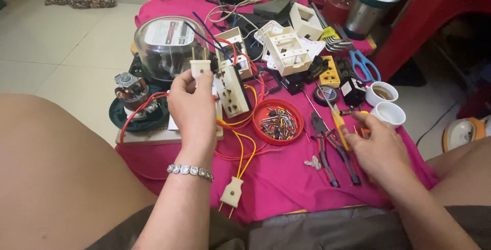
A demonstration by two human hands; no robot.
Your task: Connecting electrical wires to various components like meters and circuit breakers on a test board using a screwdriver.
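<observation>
My left hand [193,109] is raised over the pink cloth [286,178] and holds a small cream plug-like fitting [200,67] between fingers and thumb, just in front of a cream socket strip [231,91] with red and yellow wires. My right hand [381,150] rests low on the cloth at the right, fingers curled around a yellow-handled screwdriver [339,122]. Black-handled pliers [327,148] lie just left of that hand.
A red lid of screws [278,121] sits in the middle. A glass-domed meter [164,45] and a motor [132,92] stand at the left. Cream switch boxes [285,49], blue scissors [364,65], two white cups [382,101] and a cream two-pin plug [231,192] lie around.
</observation>
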